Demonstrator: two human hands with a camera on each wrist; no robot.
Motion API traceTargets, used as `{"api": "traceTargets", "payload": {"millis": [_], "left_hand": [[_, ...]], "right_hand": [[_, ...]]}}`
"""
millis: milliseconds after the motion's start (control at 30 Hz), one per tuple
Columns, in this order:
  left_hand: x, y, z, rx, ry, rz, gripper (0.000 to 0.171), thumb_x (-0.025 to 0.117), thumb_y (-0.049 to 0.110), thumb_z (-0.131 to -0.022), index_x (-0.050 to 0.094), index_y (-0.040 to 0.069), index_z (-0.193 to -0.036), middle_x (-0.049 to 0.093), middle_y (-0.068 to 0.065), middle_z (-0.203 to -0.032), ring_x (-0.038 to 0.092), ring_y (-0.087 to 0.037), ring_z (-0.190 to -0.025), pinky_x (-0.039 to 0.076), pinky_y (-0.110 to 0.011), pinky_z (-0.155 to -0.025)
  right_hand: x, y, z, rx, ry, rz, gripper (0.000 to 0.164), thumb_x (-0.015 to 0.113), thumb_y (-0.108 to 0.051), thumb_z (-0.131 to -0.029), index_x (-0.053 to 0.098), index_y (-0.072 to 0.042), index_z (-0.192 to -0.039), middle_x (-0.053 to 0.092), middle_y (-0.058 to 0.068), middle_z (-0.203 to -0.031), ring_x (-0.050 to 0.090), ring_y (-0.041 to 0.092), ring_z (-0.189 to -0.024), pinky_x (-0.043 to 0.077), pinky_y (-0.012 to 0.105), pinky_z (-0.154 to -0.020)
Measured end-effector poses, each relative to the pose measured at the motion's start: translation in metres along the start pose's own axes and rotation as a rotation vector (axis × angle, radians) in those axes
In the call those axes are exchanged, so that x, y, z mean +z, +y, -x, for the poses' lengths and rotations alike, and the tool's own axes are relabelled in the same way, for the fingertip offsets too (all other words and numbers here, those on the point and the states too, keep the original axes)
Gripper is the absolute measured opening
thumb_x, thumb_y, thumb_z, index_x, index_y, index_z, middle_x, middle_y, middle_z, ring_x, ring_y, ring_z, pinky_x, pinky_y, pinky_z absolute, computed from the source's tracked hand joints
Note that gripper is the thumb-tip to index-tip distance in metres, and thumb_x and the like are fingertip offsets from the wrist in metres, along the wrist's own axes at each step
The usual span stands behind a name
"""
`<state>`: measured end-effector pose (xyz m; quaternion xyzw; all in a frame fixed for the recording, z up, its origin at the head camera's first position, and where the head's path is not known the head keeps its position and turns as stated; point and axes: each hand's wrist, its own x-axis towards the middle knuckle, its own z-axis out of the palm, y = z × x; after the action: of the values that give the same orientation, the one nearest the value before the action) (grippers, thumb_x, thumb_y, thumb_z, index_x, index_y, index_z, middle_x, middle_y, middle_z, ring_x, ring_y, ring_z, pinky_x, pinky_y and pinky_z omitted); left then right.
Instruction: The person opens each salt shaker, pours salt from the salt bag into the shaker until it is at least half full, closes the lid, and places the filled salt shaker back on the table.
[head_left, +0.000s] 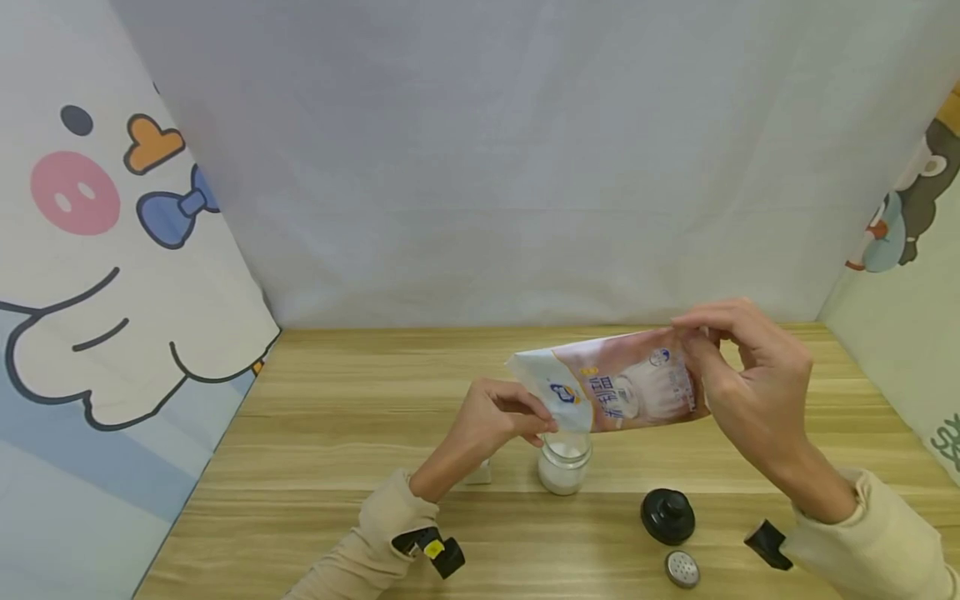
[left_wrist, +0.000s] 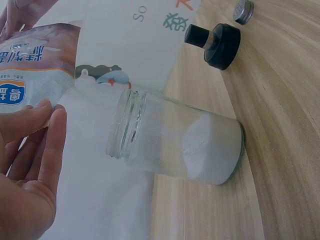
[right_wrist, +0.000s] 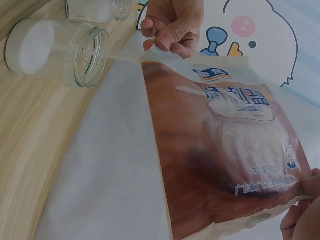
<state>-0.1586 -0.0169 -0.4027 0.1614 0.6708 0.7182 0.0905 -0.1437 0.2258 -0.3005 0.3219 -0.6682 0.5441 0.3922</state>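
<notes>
A printed plastic bag of salt [head_left: 637, 379] is held tilted over a glass jar [head_left: 562, 477], its pale end lower and toward the left. My left hand [head_left: 504, 414] pinches the bag's lower corner between thumb and fingers, just above the jar's mouth. At the bag's raised far end, my right hand [head_left: 757, 392] grips the edge. A faint pale stream runs from the corner to the jar, as the right wrist view shows. White salt [left_wrist: 212, 147] lies heaped inside the upright jar in the left wrist view.
A black lid with a knob [head_left: 667, 517] and a perforated metal cap [head_left: 682, 569] lie right of the jar on the wooden table [head_left: 337, 467]. Another glass jar [right_wrist: 95, 9] with white contents stands close by. Grey cloth [head_left: 525, 167] hangs behind the table.
</notes>
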Motion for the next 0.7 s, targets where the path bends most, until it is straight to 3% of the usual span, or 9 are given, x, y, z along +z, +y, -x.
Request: {"api": "traceTargets", "payload": {"millis": [233, 467, 700], "left_hand": [[0.0, -0.0009, -0.0005, 0.013, 0.003, 0.007, 0.006, 0.074, -0.007, -0.073, 0.072, -0.001, -0.074, 0.069, -0.016, -0.076, 0.061, -0.053, -0.075, 0.059, -0.042, -0.058], [-0.0001, -0.0016, -0.0008, -0.005, 0.003, 0.0, 0.011, 0.074, -0.006, -0.074, 0.073, 0.005, -0.072, 0.07, -0.016, -0.077, 0.063, -0.05, -0.075, 0.059, -0.042, -0.059], [-0.0003, -0.0019, -0.0009, 0.01, 0.001, 0.01, 0.008, 0.075, -0.006, -0.074, 0.073, 0.002, -0.073, 0.07, -0.015, -0.077, 0.063, -0.049, -0.074, 0.059, -0.041, -0.059]], "right_hand": [[0.0005, 0.0007, 0.001, 0.002, 0.006, 0.004, 0.014, 0.055, 0.026, -0.075, 0.064, 0.017, -0.08, 0.061, 0.021, -0.078, 0.055, 0.015, -0.074, 0.047, 0.018, -0.067], [0.0003, 0.0024, 0.002, 0.0, 0.008, 0.01, 0.014, 0.055, 0.026, -0.075, 0.064, 0.017, -0.08, 0.061, 0.021, -0.078, 0.054, 0.015, -0.074, 0.046, 0.017, -0.067], [0.0005, 0.0021, 0.0016, -0.001, 0.008, -0.012, 0.011, 0.055, 0.023, -0.077, 0.064, 0.017, -0.081, 0.062, 0.021, -0.08, 0.055, 0.016, -0.075, 0.046, 0.018, -0.067]]}}
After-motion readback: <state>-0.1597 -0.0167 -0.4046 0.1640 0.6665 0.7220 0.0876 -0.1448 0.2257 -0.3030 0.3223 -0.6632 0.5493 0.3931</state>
